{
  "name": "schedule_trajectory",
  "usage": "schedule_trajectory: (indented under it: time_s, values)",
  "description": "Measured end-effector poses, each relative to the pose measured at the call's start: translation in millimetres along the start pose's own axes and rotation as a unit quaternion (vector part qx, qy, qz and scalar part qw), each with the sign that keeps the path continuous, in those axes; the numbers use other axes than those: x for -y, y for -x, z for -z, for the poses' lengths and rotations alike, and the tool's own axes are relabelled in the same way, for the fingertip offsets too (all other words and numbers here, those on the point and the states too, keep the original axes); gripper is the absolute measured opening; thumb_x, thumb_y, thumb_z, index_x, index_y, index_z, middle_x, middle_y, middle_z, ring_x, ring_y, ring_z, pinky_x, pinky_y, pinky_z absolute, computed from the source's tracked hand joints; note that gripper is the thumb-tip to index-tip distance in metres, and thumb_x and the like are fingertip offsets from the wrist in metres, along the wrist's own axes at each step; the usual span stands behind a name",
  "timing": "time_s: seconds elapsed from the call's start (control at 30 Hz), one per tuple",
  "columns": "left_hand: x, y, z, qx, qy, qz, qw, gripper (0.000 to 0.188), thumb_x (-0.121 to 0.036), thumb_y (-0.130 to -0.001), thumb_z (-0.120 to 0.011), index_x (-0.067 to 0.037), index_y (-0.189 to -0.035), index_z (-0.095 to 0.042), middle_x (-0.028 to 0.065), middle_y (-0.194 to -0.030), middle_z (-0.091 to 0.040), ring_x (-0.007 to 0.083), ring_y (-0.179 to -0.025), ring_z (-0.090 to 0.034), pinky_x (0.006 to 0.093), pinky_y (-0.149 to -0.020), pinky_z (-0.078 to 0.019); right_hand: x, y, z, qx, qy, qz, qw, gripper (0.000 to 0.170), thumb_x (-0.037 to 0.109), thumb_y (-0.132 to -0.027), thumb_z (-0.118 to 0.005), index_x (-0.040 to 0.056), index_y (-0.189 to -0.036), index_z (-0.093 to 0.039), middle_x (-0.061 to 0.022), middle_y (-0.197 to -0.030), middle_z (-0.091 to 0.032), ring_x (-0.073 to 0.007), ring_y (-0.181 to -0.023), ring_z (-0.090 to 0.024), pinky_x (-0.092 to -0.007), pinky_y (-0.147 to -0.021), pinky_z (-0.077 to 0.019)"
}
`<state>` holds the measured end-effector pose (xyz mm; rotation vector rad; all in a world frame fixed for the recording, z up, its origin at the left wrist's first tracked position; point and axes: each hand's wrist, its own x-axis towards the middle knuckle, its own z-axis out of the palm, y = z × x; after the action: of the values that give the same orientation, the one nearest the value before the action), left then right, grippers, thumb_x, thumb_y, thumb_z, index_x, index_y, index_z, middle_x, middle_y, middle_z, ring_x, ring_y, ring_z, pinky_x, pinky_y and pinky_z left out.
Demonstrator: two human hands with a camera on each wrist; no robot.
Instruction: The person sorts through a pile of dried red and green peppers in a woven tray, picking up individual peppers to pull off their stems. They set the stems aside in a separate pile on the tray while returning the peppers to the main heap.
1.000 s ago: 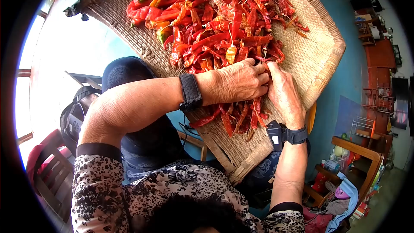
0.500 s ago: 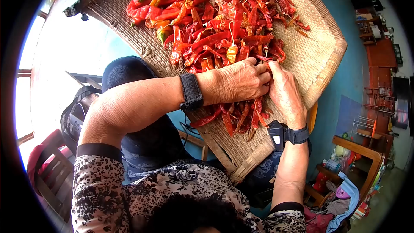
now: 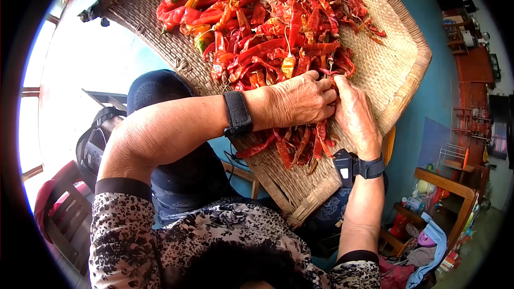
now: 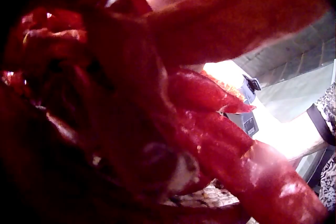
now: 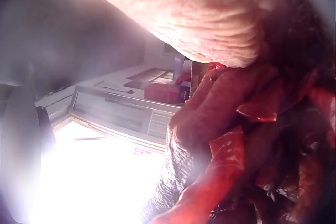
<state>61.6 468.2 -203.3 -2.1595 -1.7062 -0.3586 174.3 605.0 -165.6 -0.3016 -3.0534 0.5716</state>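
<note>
A heap of red chili peppers (image 3: pixel 267 48), many of them wrinkled and dried, covers a woven tray (image 3: pixel 399 48). My left hand (image 3: pixel 300 101) reaches across the heap's near part, fingers curled down and back uppermost. Against its fingertips, my right hand (image 3: pixel 356 118) pinches a chili with its thumb along the top. The pinched chili is mostly hidden under the fingers. In the right wrist view, a red chili (image 5: pixel 220 176) pokes out below the fingers. Large blurred chilies (image 4: pixel 210 140) fill the left wrist view.
A smaller pile of dried chilies (image 3: pixel 297 147) lies below the hands, near the tray's corner. Fresher, glossy peppers (image 3: pixel 187 13) sit at the far left. Wooden chairs (image 3: pixel 67 214) and a seat piled with cloth (image 3: pixel 423 246) flank the person.
Both hands stay together at nearly the same spot over the chilies. The right hand and the tray shift very slightly to the right.
</note>
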Motion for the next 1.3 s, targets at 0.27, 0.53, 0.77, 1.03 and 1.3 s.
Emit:
schedule_trajectory:
  time_s: [0.27,0.53,0.77,1.03,1.3]
  values:
    - [-0.5,-0.5,-1.9,0.004,0.002,-0.001,1.0,0.016,-0.022,-0.085,-0.053,-0.012,-0.094,-0.06,0.0015,-0.091,-0.054,0.017,-0.091,-0.053,0.0303,-0.077,-0.0434,-4.0,1.2,-1.8,-0.016,0.028,0.012,0.999,0.028,-0.006,-0.083,-0.049,-0.002,-0.111,-0.048,-0.0247,-0.091,-0.061,-0.0422,-0.086,-0.061,-0.0479,-0.07,-0.0494]
    - [-0.3,-0.2,-2.2,-0.006,0.003,0.0,1.0,0.016,-0.023,-0.084,-0.052,-0.011,-0.092,-0.06,0.0019,-0.091,-0.054,0.0173,-0.091,-0.052,0.0312,-0.077,-0.0432,-1.8,1.0,-0.3,-0.01,0.028,0.008,1.0,0.029,-0.006,-0.082,-0.05,-0.0026,-0.112,-0.048,-0.0249,-0.093,-0.061,-0.0426,-0.087,-0.06,-0.0478,-0.071,-0.0494]
    - [-0.8,-0.5,-0.7,-0.002,0.001,-0.001,1.0,0.015,-0.023,-0.084,-0.053,-0.012,-0.092,-0.06,0.0016,-0.09,-0.054,0.0171,-0.091,-0.053,0.0315,-0.076,-0.043,-3.5,0.5,-3.2,-0.014,0.009,0.01,1.0,0.033,-0.013,-0.081,-0.042,-0.0003,-0.111,-0.048,-0.0255,-0.089,-0.061,-0.0457,-0.085,-0.059,-0.0485,-0.068,-0.0465]
    - [-0.6,0.1,1.3,0.005,-0.008,-0.006,1.0,0.015,-0.022,-0.085,-0.053,-0.012,-0.093,-0.06,0.0008,-0.09,-0.054,0.016,-0.091,-0.053,0.0312,-0.075,-0.043,1.4,-0.6,-0.5,-0.014,-0.027,0.009,0.999,0.033,-0.013,-0.081,-0.041,0.0,-0.111,-0.048,-0.0257,-0.09,-0.061,-0.046,-0.088,-0.059,-0.0494,-0.068,-0.0463]
    - [-0.7,-0.3,1.4,0.011,-0.01,-0.007,1.0,0.015,-0.022,-0.085,-0.053,-0.012,-0.094,-0.06,0.0008,-0.09,-0.054,0.0159,-0.092,-0.053,0.0312,-0.076,-0.043,3.8,-0.2,0.9,-0.009,-0.024,0.0,1.0,0.033,-0.013,-0.081,-0.041,-0.0005,-0.111,-0.048,-0.0258,-0.09,-0.061,-0.0457,-0.087,-0.059,-0.0492,-0.068,-0.046]
